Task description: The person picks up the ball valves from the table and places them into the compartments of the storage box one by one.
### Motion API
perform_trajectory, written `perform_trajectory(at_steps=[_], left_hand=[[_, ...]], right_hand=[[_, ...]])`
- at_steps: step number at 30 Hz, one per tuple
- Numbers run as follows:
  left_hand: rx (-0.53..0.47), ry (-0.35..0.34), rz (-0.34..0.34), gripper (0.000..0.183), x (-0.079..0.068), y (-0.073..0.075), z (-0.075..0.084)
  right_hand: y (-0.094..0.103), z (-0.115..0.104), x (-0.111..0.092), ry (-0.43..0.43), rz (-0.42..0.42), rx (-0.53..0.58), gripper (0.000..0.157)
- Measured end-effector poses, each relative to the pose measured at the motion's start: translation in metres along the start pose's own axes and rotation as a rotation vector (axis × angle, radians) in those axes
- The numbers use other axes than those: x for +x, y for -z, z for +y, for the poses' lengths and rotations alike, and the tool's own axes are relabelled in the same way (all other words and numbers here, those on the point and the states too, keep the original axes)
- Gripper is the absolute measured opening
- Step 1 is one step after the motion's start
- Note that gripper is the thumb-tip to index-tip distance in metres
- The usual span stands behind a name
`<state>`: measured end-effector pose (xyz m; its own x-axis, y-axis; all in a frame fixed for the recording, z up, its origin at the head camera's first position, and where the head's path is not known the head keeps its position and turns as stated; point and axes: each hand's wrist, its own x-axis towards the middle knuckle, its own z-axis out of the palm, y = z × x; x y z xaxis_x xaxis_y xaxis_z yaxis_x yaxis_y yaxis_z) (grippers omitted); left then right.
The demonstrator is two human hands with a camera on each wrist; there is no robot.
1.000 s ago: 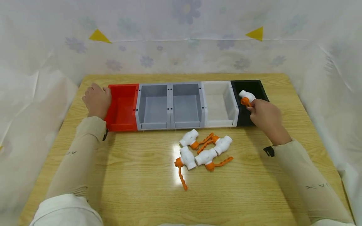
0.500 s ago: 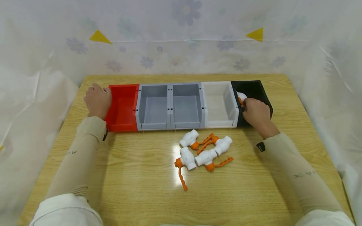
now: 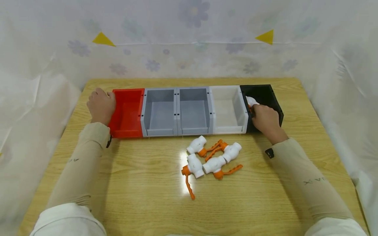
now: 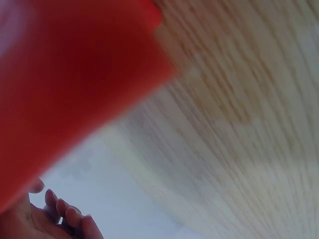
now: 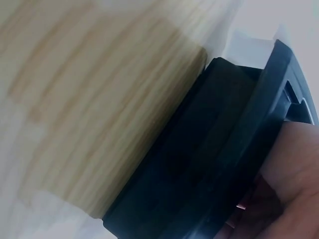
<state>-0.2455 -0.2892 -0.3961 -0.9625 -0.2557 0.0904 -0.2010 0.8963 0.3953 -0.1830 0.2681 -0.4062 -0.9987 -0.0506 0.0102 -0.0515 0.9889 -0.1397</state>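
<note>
At the far right of the head view, my right hand [image 3: 267, 121] reaches over the front of the black bin [image 3: 276, 98] and pinches a white ball valve [image 3: 252, 100] by its orange handle. Fingers hide most of that valve, which is inside the bin near its left wall. The right wrist view has the bin's outer side [image 5: 184, 164], with the hand [image 5: 299, 184] curled over the rim. My left hand [image 3: 101, 105] is beside the left wall of the red bin [image 3: 130, 134]. Its loosely bent fingers [image 4: 89, 226] hold nothing in the left wrist view.
Two grey bins [image 3: 160, 131] and a white bin [image 3: 228, 129] stand in the row between the red and black ones. In front of them on the wooden table [image 3: 147, 203] lie several white ball valves [image 3: 215, 164] with orange handles. A patterned sheet [image 3: 183, 19] hangs behind.
My right hand has moved left and lowered the ball valve from over the black bin to inside it. My left hand has stayed beside the red bin.
</note>
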Motion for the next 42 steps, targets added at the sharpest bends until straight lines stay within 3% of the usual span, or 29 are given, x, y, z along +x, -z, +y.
perform_trajectory(at_steps=[18, 29, 35, 42], left_hand=[[0.011, -0.009, 0.035, 0.046, 0.002, -0.002, -0.003], [0.01, -0.006, 0.02, 0.047, 0.004, -0.003, 0.0], [0.014, -0.005, 0.009, 0.05, 0.006, -0.004, -0.001], [0.012, -0.007, -0.009, 0.051, 0.007, -0.001, 0.0]], right_hand=[[0.002, -0.003, 0.0, -0.062, -0.049, 0.068, 0.024], [0.003, 0.001, -0.005, -0.12, -0.086, 0.168, 0.02], [0.012, -0.002, -0.017, -0.112, -0.017, 0.203, 0.025], [0.025, -0.007, -0.046, -0.062, 0.1, 0.222, 0.024]])
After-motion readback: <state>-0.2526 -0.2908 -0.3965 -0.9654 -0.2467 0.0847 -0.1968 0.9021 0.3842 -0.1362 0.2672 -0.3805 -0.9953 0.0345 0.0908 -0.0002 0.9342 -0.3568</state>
